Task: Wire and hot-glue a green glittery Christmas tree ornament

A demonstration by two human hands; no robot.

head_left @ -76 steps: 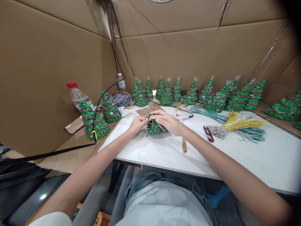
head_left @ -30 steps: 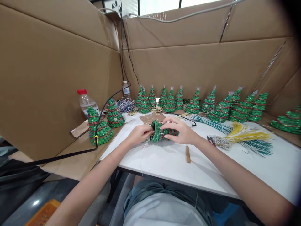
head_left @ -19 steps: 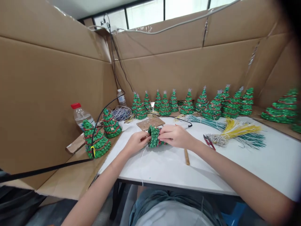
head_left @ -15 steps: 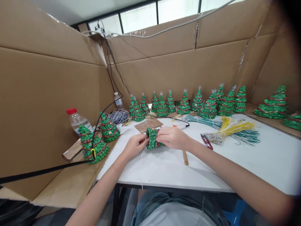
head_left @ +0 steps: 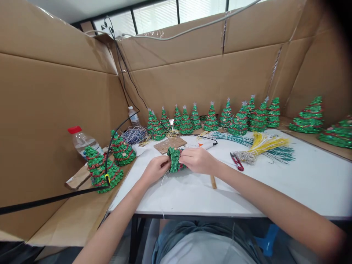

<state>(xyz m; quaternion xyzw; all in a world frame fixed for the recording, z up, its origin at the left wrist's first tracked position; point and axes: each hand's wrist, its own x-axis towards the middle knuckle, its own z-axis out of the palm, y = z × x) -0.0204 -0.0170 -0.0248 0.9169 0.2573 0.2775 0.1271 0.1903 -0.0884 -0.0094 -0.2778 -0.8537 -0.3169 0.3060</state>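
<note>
A small green beaded Christmas tree [head_left: 175, 162] lies on its side above the white table, its base turned left. My left hand [head_left: 156, 169] is closed at the rim of that base, thumb and fingers pinched together; the exact spot they grip is partly hidden. From beneath these fingers a thin white cord [head_left: 162, 183] hangs down to the table's front edge. Over the tree's right part my right hand [head_left: 198, 160] is closed, its fingers wrapped on the beads and covering the tip. Behind the right wrist a wooden stick [head_left: 213, 182] lies on the table.
Red snips [head_left: 237, 162] lie right of my hands, beside bundled yellow, white and green wires [head_left: 264, 146]. Finished-looking trees [head_left: 186, 123] line the cardboard back wall. A brown board [head_left: 169, 144], a glue gun [head_left: 202, 145], a red-capped bottle [head_left: 84, 141] and a black cable [head_left: 110, 146] are nearby.
The view has shifted slightly, so everything sits a little further left. Both hands stay on the tree, whose open base now faces the camera slightly more.
</note>
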